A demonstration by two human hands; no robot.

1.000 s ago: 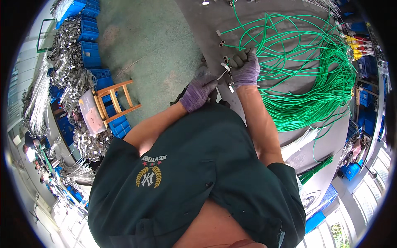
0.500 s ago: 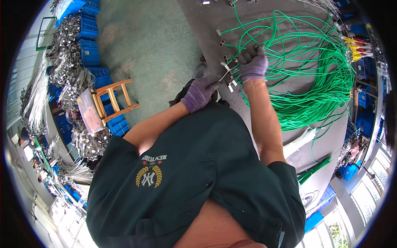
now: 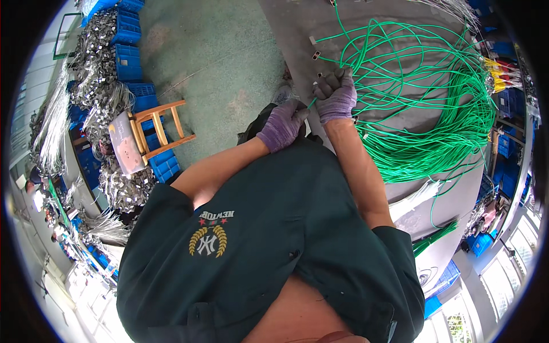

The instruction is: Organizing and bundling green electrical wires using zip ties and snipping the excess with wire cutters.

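Setting: workshop, cable or wire work. Evidence: green cables (image 3: 423, 163) massed on grey worktable (image 3: 303, 23), right; blue crates (image 3: 128, 62) lined up left, beside pale wire bundles (image 3: 51, 137); racking (image 3: 525, 171) with blue bins (image 3: 504, 104), right edge; hard greenish floor (image 3: 211, 51) between.

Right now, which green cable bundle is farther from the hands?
The small, nearly straight bundle at the picture's lower right; the large looped one spreads beside the right hand.

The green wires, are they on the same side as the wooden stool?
No, the green wires are on the person's right, and the wooden stool is on the left.
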